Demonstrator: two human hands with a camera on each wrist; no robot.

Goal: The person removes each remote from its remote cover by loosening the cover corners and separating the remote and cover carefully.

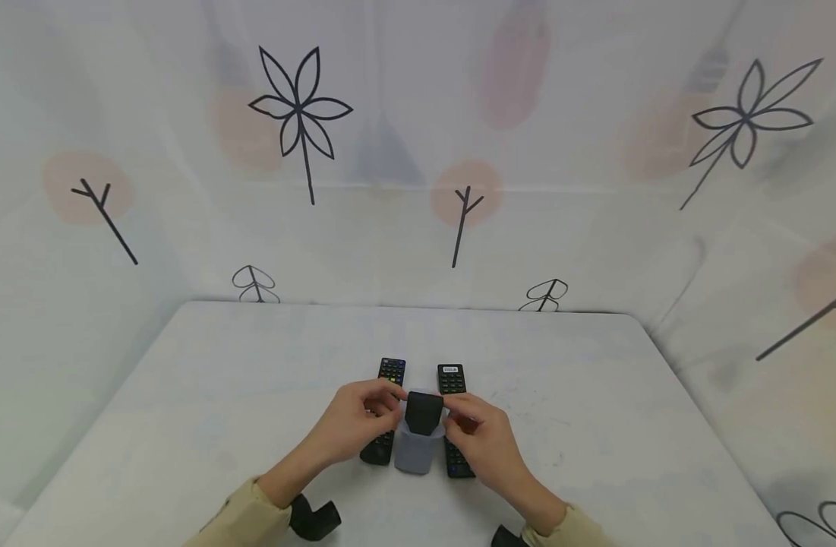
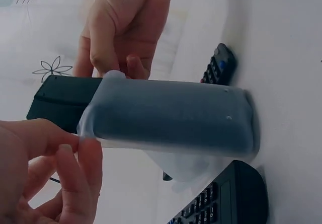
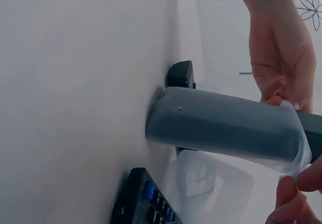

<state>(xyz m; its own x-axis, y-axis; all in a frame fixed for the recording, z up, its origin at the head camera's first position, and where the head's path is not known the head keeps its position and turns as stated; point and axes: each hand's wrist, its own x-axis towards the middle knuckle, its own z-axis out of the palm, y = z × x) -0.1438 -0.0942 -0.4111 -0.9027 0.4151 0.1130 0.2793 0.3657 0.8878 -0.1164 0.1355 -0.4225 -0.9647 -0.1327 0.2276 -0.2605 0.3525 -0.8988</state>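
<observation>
A translucent silicone cover [image 1: 414, 454] stands upright on the table, with a black remote control [image 1: 424, 412] inside it. The remote's plain dark end sticks out of the cover's open top. My left hand [image 1: 359, 418] pinches the cover's rim on the left side between thumb and finger. On the opposite side my right hand [image 1: 482, 437] pinches the rim the same way. Through the cover's wall [image 2: 176, 116] the remote's dark body shows down most of its length. The wrist views show the rim bunched at the fingertips [image 3: 288, 186].
Flat on the white table [image 1: 561, 395] lie two button remotes, one on the left [image 1: 392, 370] and one on the right [image 1: 452, 377]. Another translucent item [image 3: 201, 181] lies behind the cover. Black angled pieces [image 1: 315, 521] sit by the sleeves. A patterned curtain [image 1: 390, 152] surrounds the table.
</observation>
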